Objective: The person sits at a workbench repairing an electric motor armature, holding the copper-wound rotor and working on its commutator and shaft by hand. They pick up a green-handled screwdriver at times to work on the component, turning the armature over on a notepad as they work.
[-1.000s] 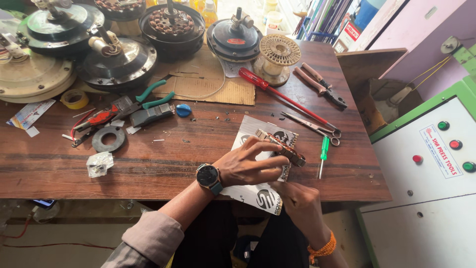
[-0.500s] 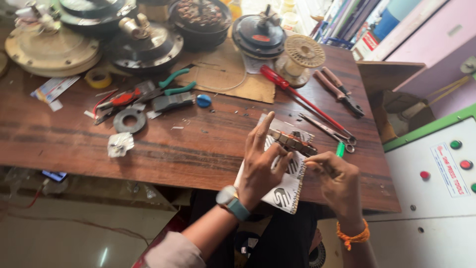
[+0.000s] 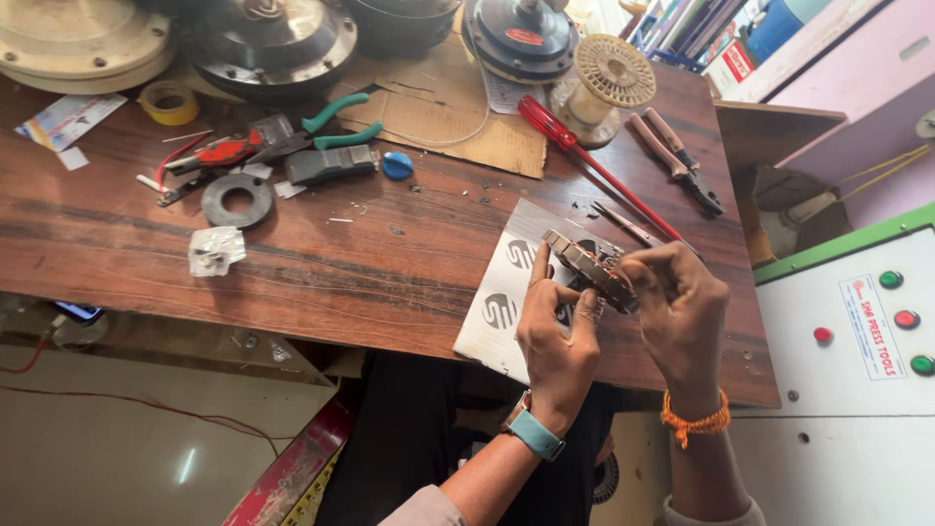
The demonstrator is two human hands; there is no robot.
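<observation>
Your left hand (image 3: pixel 557 336) and right hand (image 3: pixel 677 307) both gripped stator (image 3: pixel 590 270) — held tilted just above white sheet (image 3: pixel 506 292) at table (image 3: pixel 321 263) front edge. Left fingers closed on its near end, right fingers pinched far end. Red screwdriver (image 3: pixel 594 166) lay just behind; pliers (image 3: pixel 677 161) further right.

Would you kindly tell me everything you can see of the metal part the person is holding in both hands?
The metal part is a ring-like piece of stacked grey metal with copper-coloured wire showing among its slots. It is held tilted, edge toward the camera, just above a printed white sheet near the wooden table's front edge. The left hand grips its lower side; the right hand pinches its right end. Finer detail is hidden by the fingers.
</observation>
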